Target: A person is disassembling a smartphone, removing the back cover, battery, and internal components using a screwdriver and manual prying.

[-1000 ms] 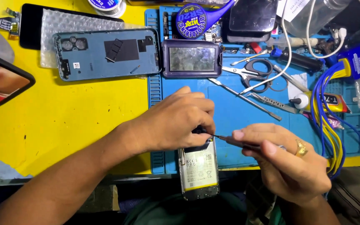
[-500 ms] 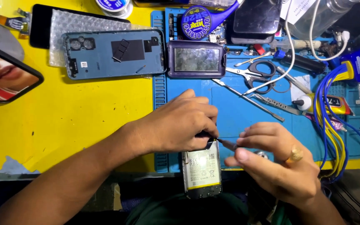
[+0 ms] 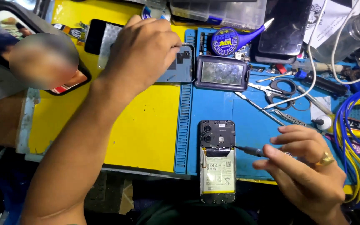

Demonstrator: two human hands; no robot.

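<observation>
The opened phone is lying back-up at lower centre, its bottom end overhanging the blue mat's near edge, with bare mat showing above it. The right hand is pinching a screwdriver, tip touching the phone's right edge. The left hand, fingers curled downward, is resting on the grey back cover at upper centre.

Left hand left phone.
</observation>
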